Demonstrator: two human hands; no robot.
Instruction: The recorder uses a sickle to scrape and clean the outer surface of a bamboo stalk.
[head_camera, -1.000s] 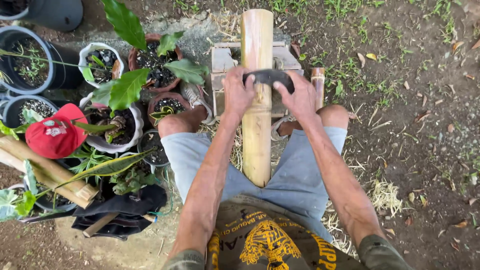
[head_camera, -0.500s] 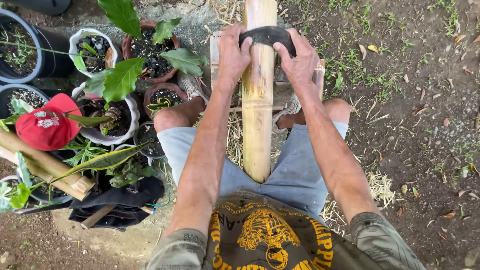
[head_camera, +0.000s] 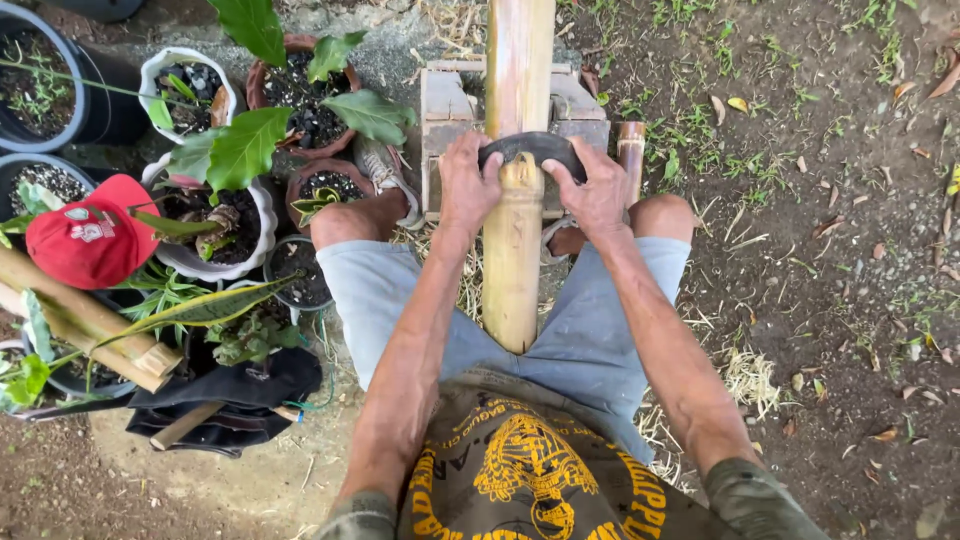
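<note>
Both hands, left hand (head_camera: 468, 188) and right hand (head_camera: 598, 190), grip the 2 ends of a dark curved blade (head_camera: 532, 150) set across a bamboo pole (head_camera: 515, 200) lying lengthwise between the knees. Judgement: even pressure on both ends keeps the scrape straight.

We note the bamboo pole (head_camera: 518, 190) runs off the top edge, its far end unseen. The curved dark blade (head_camera: 530, 148) is partly covered by both hands, left (head_camera: 468, 185) and right (head_camera: 597, 190), so its ends cannot be made out. The wooden block (head_camera: 450, 105) beneath lies half hidden behind the pole.
</note>
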